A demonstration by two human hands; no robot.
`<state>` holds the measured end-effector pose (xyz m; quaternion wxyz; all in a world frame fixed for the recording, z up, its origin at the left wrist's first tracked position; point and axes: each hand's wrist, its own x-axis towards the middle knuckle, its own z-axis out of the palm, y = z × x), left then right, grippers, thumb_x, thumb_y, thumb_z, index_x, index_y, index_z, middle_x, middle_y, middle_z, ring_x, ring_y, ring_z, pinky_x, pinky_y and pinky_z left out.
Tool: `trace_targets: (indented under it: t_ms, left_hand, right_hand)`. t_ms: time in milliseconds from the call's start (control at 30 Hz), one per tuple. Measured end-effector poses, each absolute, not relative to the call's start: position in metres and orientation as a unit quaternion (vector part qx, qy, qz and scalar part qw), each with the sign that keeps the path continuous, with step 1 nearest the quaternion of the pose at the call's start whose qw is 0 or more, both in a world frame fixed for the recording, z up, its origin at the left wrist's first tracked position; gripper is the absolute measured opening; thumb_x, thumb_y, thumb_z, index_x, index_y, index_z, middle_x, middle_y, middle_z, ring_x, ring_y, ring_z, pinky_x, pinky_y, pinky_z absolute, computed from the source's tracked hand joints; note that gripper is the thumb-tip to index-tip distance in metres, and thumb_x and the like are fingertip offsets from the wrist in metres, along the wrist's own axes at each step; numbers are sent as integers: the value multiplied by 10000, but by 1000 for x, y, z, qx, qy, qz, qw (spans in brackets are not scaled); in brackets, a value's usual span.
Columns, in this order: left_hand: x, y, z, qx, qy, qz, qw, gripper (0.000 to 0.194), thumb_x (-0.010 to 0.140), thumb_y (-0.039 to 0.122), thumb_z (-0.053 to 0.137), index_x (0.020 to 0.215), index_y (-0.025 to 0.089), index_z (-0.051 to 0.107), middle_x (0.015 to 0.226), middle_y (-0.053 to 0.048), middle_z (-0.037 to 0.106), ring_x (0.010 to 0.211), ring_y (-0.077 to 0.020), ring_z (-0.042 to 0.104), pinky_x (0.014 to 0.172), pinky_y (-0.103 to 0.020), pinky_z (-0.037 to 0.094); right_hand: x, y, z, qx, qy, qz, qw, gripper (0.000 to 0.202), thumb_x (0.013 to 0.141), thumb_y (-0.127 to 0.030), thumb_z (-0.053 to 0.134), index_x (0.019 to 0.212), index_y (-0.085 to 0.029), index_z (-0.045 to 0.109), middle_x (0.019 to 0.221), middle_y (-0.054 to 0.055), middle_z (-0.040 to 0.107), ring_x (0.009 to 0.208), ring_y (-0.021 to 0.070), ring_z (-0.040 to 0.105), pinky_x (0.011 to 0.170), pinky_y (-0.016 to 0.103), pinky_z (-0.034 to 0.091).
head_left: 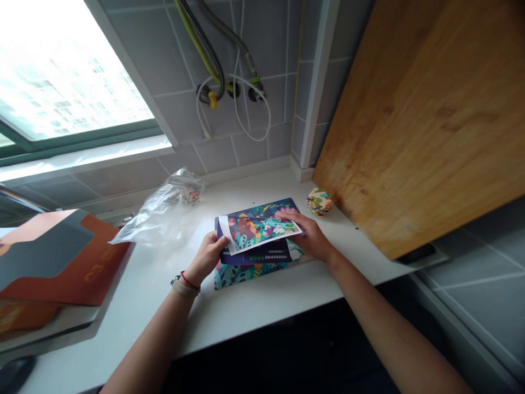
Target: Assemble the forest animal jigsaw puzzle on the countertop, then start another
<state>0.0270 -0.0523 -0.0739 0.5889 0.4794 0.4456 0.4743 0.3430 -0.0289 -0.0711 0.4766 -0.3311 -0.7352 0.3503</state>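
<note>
A picture card (pixel 260 230) with a white border and a colourful plant-and-animal print is held tilted above the counter. My left hand (pixel 210 253) pinches its left end, thumb on top, together with a dark blue printed sheet or sleeve (pixel 262 256) just under it. My right hand (pixel 307 232) is on the card's right end, its fingers lying over the upper corner; the thumb is hidden. Beneath them a larger board or folder (pixel 238 278) with a matching pattern lies on the white counter (pixel 197 323), mostly covered.
A crumpled clear plastic bag (pixel 159 210) lies to the left, near a red-brown and grey box (pixel 94 262). A patterned round object (pixel 319 202) stands by a leaning wooden board (pixel 426 109). Hoses and white cables (pixel 268 117) hang on the tiled wall.
</note>
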Motion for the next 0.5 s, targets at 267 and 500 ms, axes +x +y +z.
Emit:
trace_targets:
  t_ms: [267, 500]
  left_hand:
    - [27, -58, -72, 537, 420, 349, 643, 535, 663, 638, 923, 712, 130, 764, 731, -71, 756, 612, -172, 687, 586, -253, 578]
    - [30, -56, -78, 555, 418, 368, 619, 392, 772, 491, 902, 956, 156, 820, 932, -103, 811, 799, -239, 762, 709, -309, 621]
  right_hand:
    - [339, -25, -74, -421, -507, 432, 616, 462, 863, -651, 769, 741, -217, 667, 623, -15, 623, 601, 168, 593, 571, 285, 509]
    - [342, -24, -76, -418, -484, 456, 619, 513, 827, -645, 808, 652, -221, 580, 576, -27, 565, 504, 124, 479, 452, 254, 383]
